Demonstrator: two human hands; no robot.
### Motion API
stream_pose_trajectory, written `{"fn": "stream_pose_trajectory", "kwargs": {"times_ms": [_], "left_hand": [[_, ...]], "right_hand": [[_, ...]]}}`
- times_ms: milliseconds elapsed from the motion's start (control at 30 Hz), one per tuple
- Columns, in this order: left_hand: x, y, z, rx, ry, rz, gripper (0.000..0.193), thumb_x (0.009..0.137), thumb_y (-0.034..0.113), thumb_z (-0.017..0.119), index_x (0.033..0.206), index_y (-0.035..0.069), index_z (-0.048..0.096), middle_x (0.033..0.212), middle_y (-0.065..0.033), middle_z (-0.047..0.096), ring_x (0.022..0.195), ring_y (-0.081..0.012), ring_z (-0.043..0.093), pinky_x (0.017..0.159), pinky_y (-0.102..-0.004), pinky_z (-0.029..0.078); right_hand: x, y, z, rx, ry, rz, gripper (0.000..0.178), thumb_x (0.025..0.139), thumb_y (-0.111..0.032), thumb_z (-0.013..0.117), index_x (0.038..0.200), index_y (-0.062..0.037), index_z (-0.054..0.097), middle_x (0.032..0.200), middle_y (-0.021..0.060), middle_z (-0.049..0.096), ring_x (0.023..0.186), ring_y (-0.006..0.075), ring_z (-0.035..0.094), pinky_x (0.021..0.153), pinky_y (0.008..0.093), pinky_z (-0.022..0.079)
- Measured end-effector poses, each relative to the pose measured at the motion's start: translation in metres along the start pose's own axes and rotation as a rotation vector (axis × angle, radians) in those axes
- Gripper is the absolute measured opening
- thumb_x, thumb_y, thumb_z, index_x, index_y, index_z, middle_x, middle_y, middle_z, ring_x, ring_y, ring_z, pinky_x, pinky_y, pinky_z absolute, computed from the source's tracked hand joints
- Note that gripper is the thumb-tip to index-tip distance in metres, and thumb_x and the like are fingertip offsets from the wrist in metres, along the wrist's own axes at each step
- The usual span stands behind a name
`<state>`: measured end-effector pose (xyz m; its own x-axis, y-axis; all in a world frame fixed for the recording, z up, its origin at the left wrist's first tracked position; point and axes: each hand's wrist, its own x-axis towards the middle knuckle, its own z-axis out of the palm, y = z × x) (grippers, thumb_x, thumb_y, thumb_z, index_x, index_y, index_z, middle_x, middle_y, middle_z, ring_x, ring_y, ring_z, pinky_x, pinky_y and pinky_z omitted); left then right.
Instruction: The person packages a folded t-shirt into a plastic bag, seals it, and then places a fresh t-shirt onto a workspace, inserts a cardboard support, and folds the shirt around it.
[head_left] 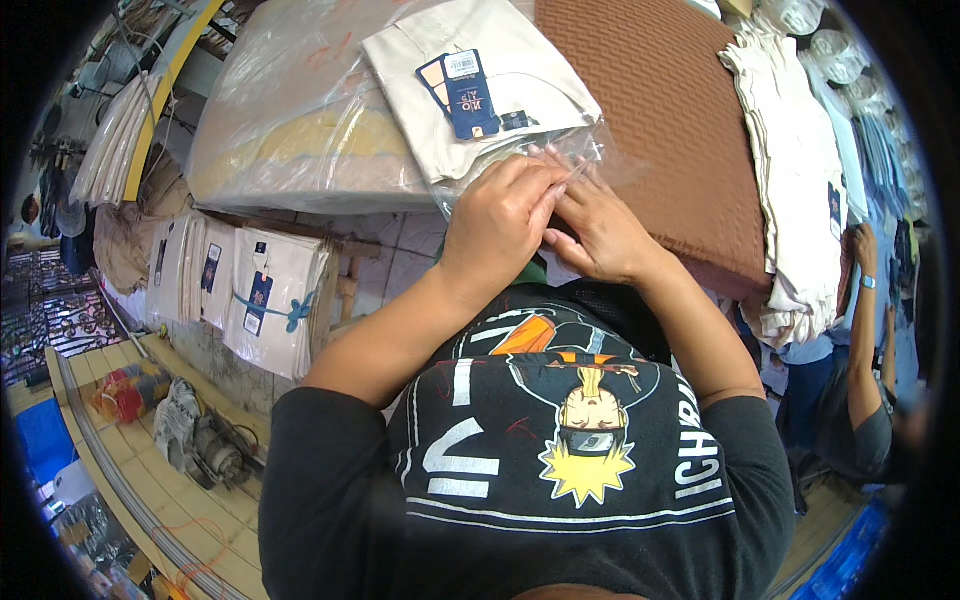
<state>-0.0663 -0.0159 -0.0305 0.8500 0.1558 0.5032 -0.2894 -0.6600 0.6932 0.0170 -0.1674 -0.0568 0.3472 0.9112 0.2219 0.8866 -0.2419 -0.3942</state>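
Note:
A folded cream garment (480, 90) with a blue hang tag (462, 92) lies in a clear plastic bag (590, 150) on a brown ribbed mat (660, 110). My left hand (497, 225) and my right hand (595, 230) meet at the bag's near open end, fingers pinching the plastic edge together. Both hands sit just below the garment's lower edge.
A large plastic-wrapped bundle (290, 120) lies to the left. Stacks of folded cream garments (250, 290) stand lower left; another pile (800, 180) hangs at the right. Another person (860, 400) stands at the right, arm raised. A small motor (215, 450) rests on the wooden floor.

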Motion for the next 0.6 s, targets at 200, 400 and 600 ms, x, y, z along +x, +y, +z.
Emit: {"fn": "stream_pose_trajectory", "kwargs": {"times_ms": [200, 400, 600], "left_hand": [[0.002, 0.001, -0.003, 0.077, -0.033, 0.07, 0.016, 0.073, 0.002, 0.065, 0.089, 0.003, 0.065, 0.087, -0.01, 0.063, 0.079, -0.0275, 0.061, 0.07, -0.0348, 0.049], [0.003, 0.004, 0.001, 0.08, 0.016, 0.123, 0.016, 0.072, 0.003, 0.066, 0.088, 0.004, 0.065, 0.085, -0.0099, 0.063, 0.079, -0.0283, 0.061, 0.07, -0.0362, 0.048], [0.002, 0.003, -0.001, 0.104, -0.009, 0.117, 0.016, 0.072, 0.004, 0.066, 0.088, 0.004, 0.065, 0.085, -0.0099, 0.062, 0.079, -0.0278, 0.061, 0.071, -0.0359, 0.048]], "right_hand": [[0.028, -0.012, 0.019, -0.043, 0.002, -0.012, 0.055, 0.087, -0.035, 0.046, 0.135, -0.0108, 0.039, 0.145, 0.0095, 0.032, 0.137, 0.0266, 0.023, 0.109, 0.0505, 0.016], [0.043, -0.008, 0.037, -0.064, 0.097, -0.082, 0.054, 0.086, -0.039, 0.043, 0.135, -0.0147, 0.041, 0.145, 0.0064, 0.033, 0.137, 0.0243, 0.024, 0.108, 0.049, 0.017], [0.043, -0.017, 0.034, -0.105, 0.153, -0.053, 0.055, 0.086, -0.041, 0.044, 0.134, -0.0159, 0.042, 0.145, 0.0053, 0.032, 0.137, 0.0232, 0.024, 0.107, 0.0512, 0.017]]}}
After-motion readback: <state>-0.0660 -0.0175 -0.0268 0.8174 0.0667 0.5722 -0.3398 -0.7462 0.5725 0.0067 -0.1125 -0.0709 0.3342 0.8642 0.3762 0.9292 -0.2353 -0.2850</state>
